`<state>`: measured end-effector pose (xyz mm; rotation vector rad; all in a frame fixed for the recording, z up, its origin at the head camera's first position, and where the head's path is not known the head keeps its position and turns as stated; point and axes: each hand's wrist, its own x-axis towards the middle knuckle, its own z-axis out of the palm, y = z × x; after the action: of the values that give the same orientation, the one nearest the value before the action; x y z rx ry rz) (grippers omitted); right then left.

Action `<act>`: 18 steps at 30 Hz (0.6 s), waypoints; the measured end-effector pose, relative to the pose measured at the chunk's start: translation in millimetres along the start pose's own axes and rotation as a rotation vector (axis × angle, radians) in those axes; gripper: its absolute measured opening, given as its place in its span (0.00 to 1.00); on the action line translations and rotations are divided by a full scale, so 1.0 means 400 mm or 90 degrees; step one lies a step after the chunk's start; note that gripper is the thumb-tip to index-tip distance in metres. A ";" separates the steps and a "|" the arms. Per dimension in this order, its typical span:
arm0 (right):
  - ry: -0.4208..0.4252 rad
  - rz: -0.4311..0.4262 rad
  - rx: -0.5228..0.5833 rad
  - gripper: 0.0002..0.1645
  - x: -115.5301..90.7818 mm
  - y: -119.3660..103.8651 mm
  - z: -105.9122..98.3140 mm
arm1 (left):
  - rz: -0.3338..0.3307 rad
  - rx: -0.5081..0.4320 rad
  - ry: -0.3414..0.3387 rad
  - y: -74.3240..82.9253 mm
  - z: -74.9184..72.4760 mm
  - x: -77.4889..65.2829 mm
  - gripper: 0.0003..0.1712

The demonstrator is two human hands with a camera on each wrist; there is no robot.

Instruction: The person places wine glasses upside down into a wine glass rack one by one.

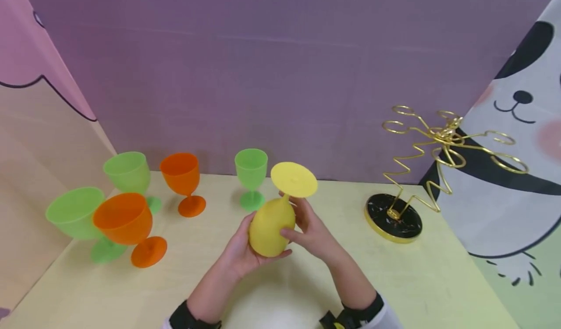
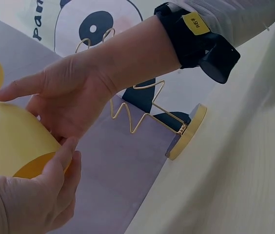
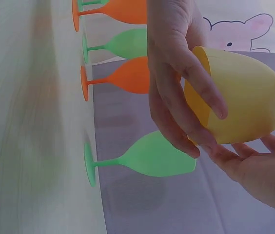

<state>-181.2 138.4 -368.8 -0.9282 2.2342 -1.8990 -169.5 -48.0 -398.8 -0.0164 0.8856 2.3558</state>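
A yellow goblet (image 1: 271, 227) is held upside down above the table, its round foot (image 1: 293, 179) at the top and its open mouth facing down. My left hand (image 1: 246, 248) grips the bowl near the rim from the left and below. On the other side my right hand (image 1: 313, 229) holds the bowl, with the thumb across its front and fingers behind, near the stem. In the left wrist view, the right thumb touches the stem end of the yellow goblet (image 2: 10, 131). Fingers of the left hand (image 3: 176, 83) curl over the rim in the right wrist view.
Green goblets (image 1: 75, 212), (image 1: 127, 172) and orange goblets (image 1: 123, 218), (image 1: 179, 173) stand upright at the table's left. Another green goblet (image 1: 251, 168) stands behind the hands. At the right is a gold wire stand with rings (image 1: 447, 137) on a round black base (image 1: 394, 217). A purple cloth (image 1: 280, 76) hangs behind.
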 end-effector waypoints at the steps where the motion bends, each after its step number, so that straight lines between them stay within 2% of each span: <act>1: -0.003 -0.005 -0.003 0.45 0.002 0.001 0.000 | 0.000 0.001 0.001 0.000 0.000 0.000 0.32; 6: -0.018 -0.006 -0.019 0.45 0.005 0.001 -0.001 | -0.003 0.005 0.001 -0.001 0.003 0.000 0.31; 18: -0.035 0.040 -0.024 0.51 -0.003 -0.010 0.008 | -0.009 0.002 0.007 -0.002 0.004 -0.001 0.30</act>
<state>-177.2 136.1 -366.2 -0.8932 2.2469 -1.7892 -168.5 -46.7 -397.8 -0.0336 0.8909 2.3440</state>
